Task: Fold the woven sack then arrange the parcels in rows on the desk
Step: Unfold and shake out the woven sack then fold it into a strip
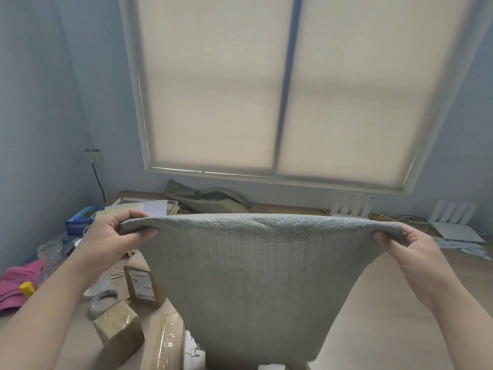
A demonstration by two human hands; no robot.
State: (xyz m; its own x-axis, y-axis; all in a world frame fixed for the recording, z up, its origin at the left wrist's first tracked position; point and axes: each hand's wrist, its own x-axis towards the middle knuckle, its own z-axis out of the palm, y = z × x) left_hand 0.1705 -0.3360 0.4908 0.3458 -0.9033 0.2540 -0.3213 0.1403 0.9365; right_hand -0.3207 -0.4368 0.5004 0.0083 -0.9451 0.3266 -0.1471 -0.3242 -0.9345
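3 brown paper-wrapped parcels (118, 335) sit unsorted on the pale wooden tabletop (386, 303), 1 partly hidden behind the grey woven sack (253, 276). The sack hangs spread above the tabletop, probably to line up a fold. The left hand (112, 236) and right hand (410, 249) each pinch a top corner, fingers (145, 233) curled on the cloth. Its frayed bottom edge is cut off.

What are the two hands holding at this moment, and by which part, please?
The woven sack, pinched at its top corners: left hand on one, right hand on the other.
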